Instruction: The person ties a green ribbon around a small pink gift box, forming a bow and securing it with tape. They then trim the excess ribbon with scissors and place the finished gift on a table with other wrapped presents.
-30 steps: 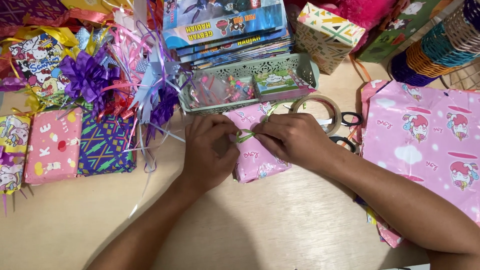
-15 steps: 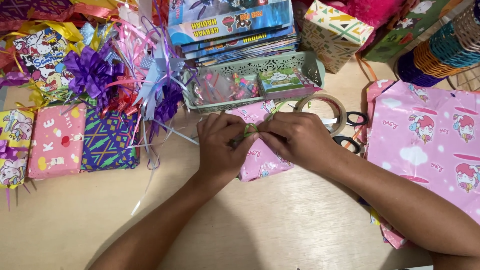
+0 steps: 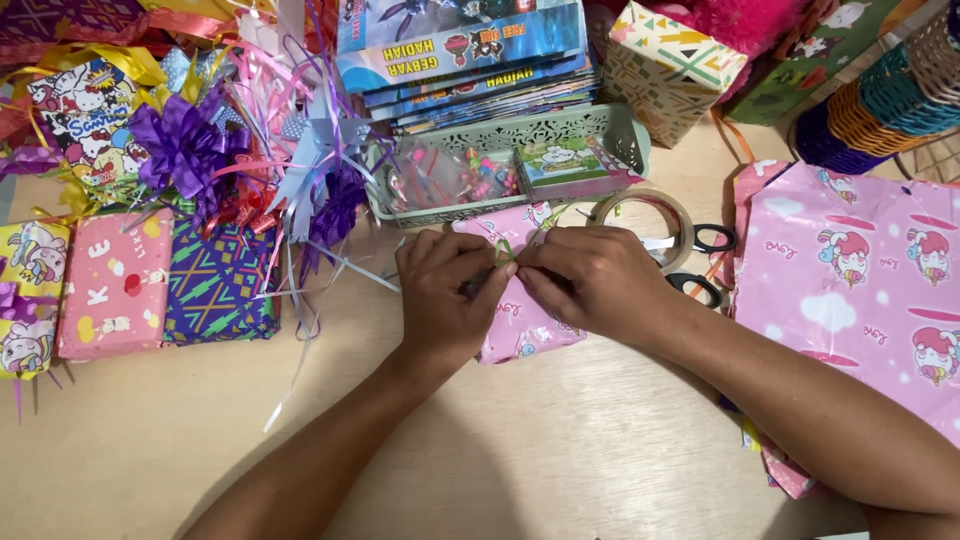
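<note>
Both hands meet at centre frame over a small pink-wrapped parcel (image 3: 525, 325) lying flat on the wooden table (image 3: 560, 450). Left hand (image 3: 445, 300): fingers curled, tips pinching a thin green ribbon (image 3: 503, 250) against the parcel's top. Right hand (image 3: 595, 280): also closed in a pinch on the same ribbon, thumb and forefinger touching the left hand's fingertips. Ribbon shows only as a small loop standing between the two pinches; whether a knot is formed, cannot tell. Parcel status: paper fully closed around it, no open flap visible, so wrapping judged done; ribbon tie judged in progress, no finished bow on it. Just right of the hands: tape roll (image 3: 645, 215), and black-handled scissors (image 3: 705, 265) partly under the right wrist. Right of frame: loose sheet of pink unicorn paper (image 3: 860, 290). Left of frame: wrapped gifts, a pink gift (image 3: 115, 285) beside a blue patterned gift (image 3: 220, 285), with a purple bow (image 3: 180, 145) above them. Above centre: green tray (image 3: 600, 130).
</note>
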